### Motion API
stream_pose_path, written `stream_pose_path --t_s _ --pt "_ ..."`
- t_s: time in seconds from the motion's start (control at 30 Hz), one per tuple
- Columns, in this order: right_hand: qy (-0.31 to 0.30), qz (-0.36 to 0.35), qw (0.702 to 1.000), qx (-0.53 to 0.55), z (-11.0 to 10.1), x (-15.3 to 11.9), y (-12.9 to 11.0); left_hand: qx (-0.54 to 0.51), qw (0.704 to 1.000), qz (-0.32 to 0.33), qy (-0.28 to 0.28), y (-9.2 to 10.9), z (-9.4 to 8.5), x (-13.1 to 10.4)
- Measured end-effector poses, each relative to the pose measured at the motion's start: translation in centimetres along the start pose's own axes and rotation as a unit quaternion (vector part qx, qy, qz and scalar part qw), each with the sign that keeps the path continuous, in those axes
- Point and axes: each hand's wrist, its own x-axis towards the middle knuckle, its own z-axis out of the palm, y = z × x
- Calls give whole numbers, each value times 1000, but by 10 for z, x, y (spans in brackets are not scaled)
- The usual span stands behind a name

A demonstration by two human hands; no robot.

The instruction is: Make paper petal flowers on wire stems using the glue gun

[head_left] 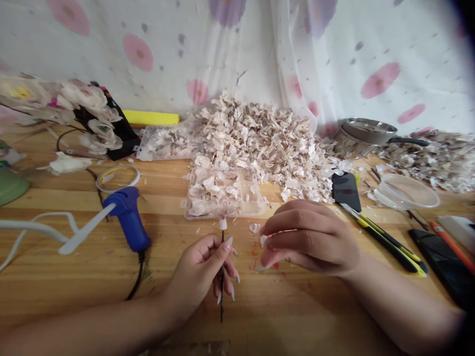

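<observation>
A thin dark stem (221, 282) stands near upright between the thumb and fingers of my left hand (208, 264). Its top carries a small white piece (223, 224) with a pink tip. To the right, my right hand (309, 240) pinches a small pale petal (263, 241) between thumb and fingers. A loose petal (254, 228) lies on the wood between the hands. Just beyond them is a clear compartment box (225, 216) with petals inside, and behind it rises a large heap of pale petals (256, 133).
On the left are a blue glue gun (131, 220), a tape ring (118, 178) and finished flowers (89, 99). Rightward lie a yellow-black cutter (389, 242), a black phone (441, 262), a clear lid (406, 192) and a metal pan (367, 131). A patterned curtain (237, 49) hangs behind.
</observation>
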Motion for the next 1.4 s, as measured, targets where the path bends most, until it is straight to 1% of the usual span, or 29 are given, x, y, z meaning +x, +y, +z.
stream_pose_path --t_s 0.13,0.27,0.37,0.43,0.57,0.67,0.73,0.8,0.9,0.97,1.03,1.07,1.1,1.13,1.17,1.2,1.23,1.27,1.3,1.33,1.37,1.4 --pt "4 -1 1000 6 1 -1 0 -2 1000 -6 5 -1 0 1" --pt "-4 0 1000 1 6 -5 5 -5 1000 -4 5 -1 -1 1" --pt "-4 6 1000 5 17 -11 11 -8 1000 -9 5 -1 0 1" --pt "7 22 1000 5 26 -15 13 -11 1000 -9 2 -2 0 1" --pt "20 51 998 -40 44 -21 13 -16 1000 -14 -3 -2 0 1" --pt "6 69 995 -70 51 -22 10 -12 1000 -17 -2 -1 0 2" --pt "5 79 995 -68 53 -21 9 -11 1000 -16 -3 -1 0 2" --pt "9 90 995 -43 53 -21 8 -12 1000 -13 -7 0 0 2" --pt "15 114 993 27 54 -20 7 -16 1000 -8 -10 -1 0 1" --pt "23 137 987 78 55 -19 6 -18 1000 -7 -9 -1 0 1" --pt "38 175 975 133 57 -18 5 -20 1000 -6 -10 -1 0 1" --pt "49 207 963 168 58 -18 4 -21 1000 -6 -11 -1 0 1" --pt "60 250 944 209 59 -17 3 -22 1000 -6 -11 -1 -1 1" --pt "72 305 914 258 61 -16 2 -22 1000 -5 -12 -2 -1 2" --pt "85 370 871 313 62 -15 0 -20 1000 -4 -13 -2 -1 2" --pt "97 436 816 368 63 -14 -1 -18 1000 -3 -16 -3 -1 2" --pt "107 497 754 416 64 -12 -2 -15 1000 -2 -18 -3 -2 2" --pt "116 545 694 456 65 -11 -3 -11 1000 0 -22 -4 -2 2" --pt "126 577 646 484 65 -9 -4 -9 1000 1 -25 -4 -2 3" --pt "133 596 611 503 65 -7 -6 -8 1000 2 -26 -5 -3 3" --pt "136 605 590 517 65 -6 -7 -10 1000 3 -28 -5 -3 3" --pt "138 608 577 527 65 -4 -8 -12 999 2 -30 -5 -3 4"
